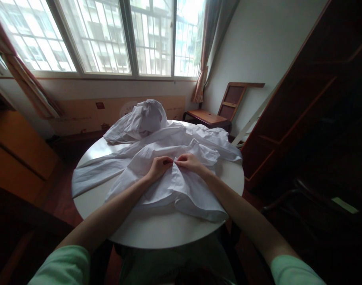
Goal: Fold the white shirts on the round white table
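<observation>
A white shirt (157, 194) lies spread over a round white table (169, 233), its lower hem towards me. Both hands meet at the shirt's front edge near the middle of the cloth. My left hand (160, 167) pinches the fabric from the left, fingers closed. From the right, my right hand (189, 162) pinches the same edge, thumb and forefinger together. The cloth rises in a small peak between the fingertips; any button there is too small to make out. One sleeve (99, 172) stretches out to the left side of the table.
Bunched white cloth (145, 118) is heaped at the table's back left. A wooden chair (210, 116) stands beyond the table by the wall. Dark wooden panelling (290, 118) rises on the right, and an orange-brown cabinet (20, 154) stands left. Barred windows (103, 35) line the back.
</observation>
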`<action>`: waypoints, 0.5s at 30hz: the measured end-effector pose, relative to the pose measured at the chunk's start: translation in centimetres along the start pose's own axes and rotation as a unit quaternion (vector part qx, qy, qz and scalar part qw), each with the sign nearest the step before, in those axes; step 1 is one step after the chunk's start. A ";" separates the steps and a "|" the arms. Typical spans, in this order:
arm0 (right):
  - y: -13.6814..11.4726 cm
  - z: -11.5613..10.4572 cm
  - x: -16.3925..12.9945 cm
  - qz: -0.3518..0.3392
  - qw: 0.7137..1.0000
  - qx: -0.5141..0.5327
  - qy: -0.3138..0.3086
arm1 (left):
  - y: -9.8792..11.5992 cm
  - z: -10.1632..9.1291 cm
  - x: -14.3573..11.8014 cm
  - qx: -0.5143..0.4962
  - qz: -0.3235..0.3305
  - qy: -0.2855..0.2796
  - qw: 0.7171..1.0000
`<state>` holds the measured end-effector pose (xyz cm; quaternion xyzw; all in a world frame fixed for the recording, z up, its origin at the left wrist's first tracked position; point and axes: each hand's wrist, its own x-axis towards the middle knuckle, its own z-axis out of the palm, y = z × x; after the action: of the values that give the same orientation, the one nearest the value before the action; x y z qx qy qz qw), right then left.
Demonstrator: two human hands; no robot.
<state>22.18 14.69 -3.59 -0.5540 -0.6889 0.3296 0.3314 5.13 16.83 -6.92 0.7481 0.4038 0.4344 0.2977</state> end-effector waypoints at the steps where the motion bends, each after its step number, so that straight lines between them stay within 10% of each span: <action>1: 0.0 0.0 0.0 -0.011 1.000 -0.006 0.005 | 0.0 0.0 0.0 0.006 0.001 0.003 1.000; 15: 0.0 0.1 0.1 -0.067 0.998 -0.002 -0.001 | 0.3 -0.1 -0.1 0.021 -0.002 0.004 1.000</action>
<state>22.13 14.74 -3.66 -0.5068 -0.7256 0.3061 0.3506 5.13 16.59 -6.64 0.7518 0.4154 0.4280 0.2813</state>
